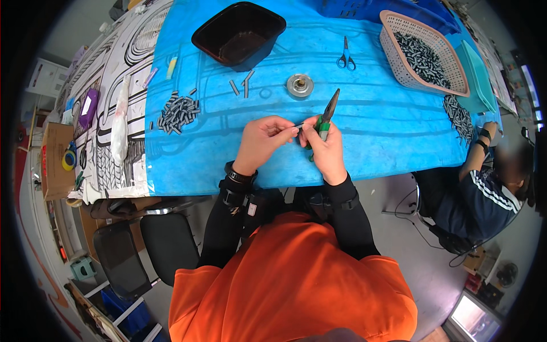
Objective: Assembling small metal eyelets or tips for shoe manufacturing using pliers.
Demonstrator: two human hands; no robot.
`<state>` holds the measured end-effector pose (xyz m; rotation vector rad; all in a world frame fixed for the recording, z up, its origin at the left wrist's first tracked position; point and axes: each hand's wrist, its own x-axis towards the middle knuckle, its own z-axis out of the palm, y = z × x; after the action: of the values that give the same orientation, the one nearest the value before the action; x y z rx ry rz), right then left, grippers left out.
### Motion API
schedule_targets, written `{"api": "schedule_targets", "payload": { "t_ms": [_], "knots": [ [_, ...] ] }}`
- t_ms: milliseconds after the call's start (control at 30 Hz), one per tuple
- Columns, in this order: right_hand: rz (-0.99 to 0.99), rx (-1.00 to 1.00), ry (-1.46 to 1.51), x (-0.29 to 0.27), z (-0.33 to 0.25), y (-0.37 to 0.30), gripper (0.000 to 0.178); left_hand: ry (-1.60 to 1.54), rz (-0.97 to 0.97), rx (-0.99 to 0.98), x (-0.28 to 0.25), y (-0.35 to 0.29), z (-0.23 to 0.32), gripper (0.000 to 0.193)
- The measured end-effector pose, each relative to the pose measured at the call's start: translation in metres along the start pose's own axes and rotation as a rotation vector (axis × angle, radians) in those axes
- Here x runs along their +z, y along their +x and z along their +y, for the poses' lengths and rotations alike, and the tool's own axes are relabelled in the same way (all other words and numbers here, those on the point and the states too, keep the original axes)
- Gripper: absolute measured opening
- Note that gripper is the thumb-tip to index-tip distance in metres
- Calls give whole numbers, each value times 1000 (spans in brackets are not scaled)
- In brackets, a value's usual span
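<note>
An orange shirt [296,279] lies nearest. Over the blue desk [199,154], the left hand [261,141] has fingers pinched on a small dark piece [298,126]; the right hand [327,149] meets it, fingers clasping green-handled pliers [331,105]. With pliers crowding that grip, the piece could slip.

Orange shirt [296,279], long black sleeves [353,228]

Right of the fingers [285,135], a hand can pass over the surface [393,137]; ahead, a round metal piece [299,85] blocks.
</note>
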<state>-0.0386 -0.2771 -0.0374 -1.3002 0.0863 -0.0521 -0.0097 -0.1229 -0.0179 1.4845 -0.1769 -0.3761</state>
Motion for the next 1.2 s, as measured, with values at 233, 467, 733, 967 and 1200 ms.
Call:
{"api": "schedule_targets", "payload": {
  "t_ms": [233, 467, 733, 967, 1200],
  "knots": [
    [7, -10, 72, -1, 3, 1, 4, -25, -3, 9, -1, 1, 0, 11],
    [-47, -19, 157, -6, 5, 4, 6, 260, 156, 108, -7, 27, 20, 11],
    [-59, -28, 152, -3, 5, 3, 14, 697, 229, 319, -14, 74, 38, 16],
    [-79, -36, 170, -4, 7, 3, 8, 798, 217, 285, -5, 83, 39, 17],
    [-76, -20, 175, -2, 3, 3, 9, 792, 224, 278, -5, 85, 39, 17]
  ]
}}
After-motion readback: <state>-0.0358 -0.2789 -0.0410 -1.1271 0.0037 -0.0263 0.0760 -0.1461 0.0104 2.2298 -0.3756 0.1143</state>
